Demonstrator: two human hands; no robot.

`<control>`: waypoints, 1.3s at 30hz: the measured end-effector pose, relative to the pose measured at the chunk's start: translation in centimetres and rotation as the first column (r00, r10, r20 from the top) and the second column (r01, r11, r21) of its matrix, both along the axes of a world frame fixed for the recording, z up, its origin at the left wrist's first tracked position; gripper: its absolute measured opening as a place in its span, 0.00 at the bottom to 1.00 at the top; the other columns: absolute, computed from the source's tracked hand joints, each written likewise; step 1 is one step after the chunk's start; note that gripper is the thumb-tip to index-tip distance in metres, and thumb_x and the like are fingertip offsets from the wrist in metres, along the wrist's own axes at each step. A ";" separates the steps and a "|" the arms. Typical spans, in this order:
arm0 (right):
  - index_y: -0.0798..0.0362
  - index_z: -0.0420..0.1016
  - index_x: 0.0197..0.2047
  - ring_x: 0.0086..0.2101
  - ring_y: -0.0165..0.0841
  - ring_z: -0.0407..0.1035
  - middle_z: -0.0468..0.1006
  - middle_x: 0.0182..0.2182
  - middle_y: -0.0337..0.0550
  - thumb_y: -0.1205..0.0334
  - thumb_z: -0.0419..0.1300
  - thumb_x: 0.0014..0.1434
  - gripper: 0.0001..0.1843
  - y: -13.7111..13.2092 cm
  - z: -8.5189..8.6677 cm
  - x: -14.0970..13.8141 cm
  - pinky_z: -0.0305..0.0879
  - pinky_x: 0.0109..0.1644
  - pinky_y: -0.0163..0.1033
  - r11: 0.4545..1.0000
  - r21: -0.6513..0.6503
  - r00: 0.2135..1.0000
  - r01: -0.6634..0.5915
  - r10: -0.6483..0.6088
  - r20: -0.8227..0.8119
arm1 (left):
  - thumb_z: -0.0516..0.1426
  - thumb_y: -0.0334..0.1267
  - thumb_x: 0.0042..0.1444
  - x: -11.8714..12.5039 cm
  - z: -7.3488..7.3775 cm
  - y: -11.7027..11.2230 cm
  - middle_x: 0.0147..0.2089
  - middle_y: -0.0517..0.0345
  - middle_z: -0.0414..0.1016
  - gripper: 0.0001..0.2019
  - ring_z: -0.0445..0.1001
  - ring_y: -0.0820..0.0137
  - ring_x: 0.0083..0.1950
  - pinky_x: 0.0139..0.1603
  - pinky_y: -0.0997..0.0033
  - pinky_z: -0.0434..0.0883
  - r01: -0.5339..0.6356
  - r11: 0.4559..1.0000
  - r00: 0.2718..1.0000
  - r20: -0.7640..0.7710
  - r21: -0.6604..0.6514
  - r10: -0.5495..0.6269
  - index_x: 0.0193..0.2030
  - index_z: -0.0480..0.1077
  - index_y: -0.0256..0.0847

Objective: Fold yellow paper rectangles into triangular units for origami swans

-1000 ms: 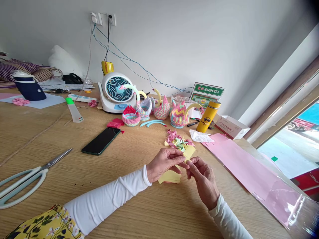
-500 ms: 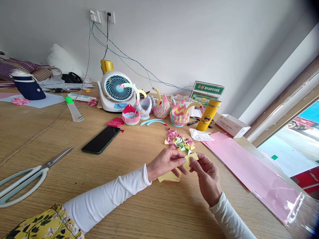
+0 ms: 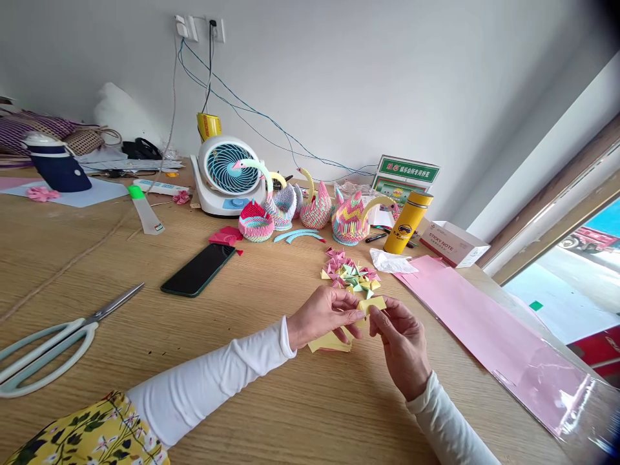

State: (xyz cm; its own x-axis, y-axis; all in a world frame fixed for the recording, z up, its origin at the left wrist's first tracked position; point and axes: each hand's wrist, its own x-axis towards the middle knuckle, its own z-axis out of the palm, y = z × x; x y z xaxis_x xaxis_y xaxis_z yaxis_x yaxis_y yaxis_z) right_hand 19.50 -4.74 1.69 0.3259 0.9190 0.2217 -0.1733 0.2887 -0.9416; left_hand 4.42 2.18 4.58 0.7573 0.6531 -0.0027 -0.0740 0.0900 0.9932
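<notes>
One yellow slip (image 3: pixel 372 302) has shifted, looking narrower, pinched by two hands (image 3: pixel 320 315)

Pale wall (image 3: pixel 334 77) behind wooden table (image 3: pixel 276 278).

We see a wooden table (image 3: pixel 290 407) carrying scissors (image 3: pixel 88 321) at the lower left of the frame, a dark phone (image 3: pixel 198 270) left of centre, folded paper pieces (image 3: pixel 354 279) and yellow slips (image 3: pixel 328 342) near the centre, and pink sheets (image 3: pixel 479 332) at the lower right

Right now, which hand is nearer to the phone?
Left. The left hand is to the right of the phone, slightly lower in view; the right hand is farther right, past the left hand.
</notes>
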 end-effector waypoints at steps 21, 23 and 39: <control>0.52 0.76 0.38 0.21 0.23 0.57 0.69 0.22 0.34 0.59 0.68 0.50 0.12 0.1 -0.1 -0.4 0.56 0.24 0.29 0.998 -0.055 1.000 -0.002 0.000 -0.030 | 0.57 0.35 0.53 0.5 -0.3 -0.4 0.28 0.59 0.71 0.07 0.75 0.73 0.22 0.16 0.81 0.67 -0.132 0.985 0.989 -0.054 0.108 0.138 0.36 0.64 0.34; 0.52 0.76 0.38 0.21 0.23 0.57 0.69 0.22 0.34 0.59 0.68 0.50 0.12 0.1 -0.1 -0.5 0.56 0.24 0.29 0.998 -0.058 1.000 0.002 -0.004 -0.029 | 0.56 0.33 0.53 0.5 -0.2 -0.4 0.27 0.58 0.71 0.06 0.74 0.73 0.21 0.16 0.81 0.67 -0.136 0.984 0.987 -0.065 0.117 0.144 0.35 0.64 0.34; 0.52 0.75 0.38 0.20 0.23 0.54 0.66 0.19 0.32 0.59 0.68 0.49 0.12 0.1 0.2 -0.5 0.54 0.23 0.30 0.996 -0.087 0.994 -0.013 0.004 -0.109 | 0.57 0.40 0.55 0.4 0.0 -0.4 0.22 0.58 0.73 0.10 0.73 0.76 0.20 0.18 0.82 0.67 -0.100 0.993 0.994 -0.033 0.061 0.102 0.35 0.66 0.33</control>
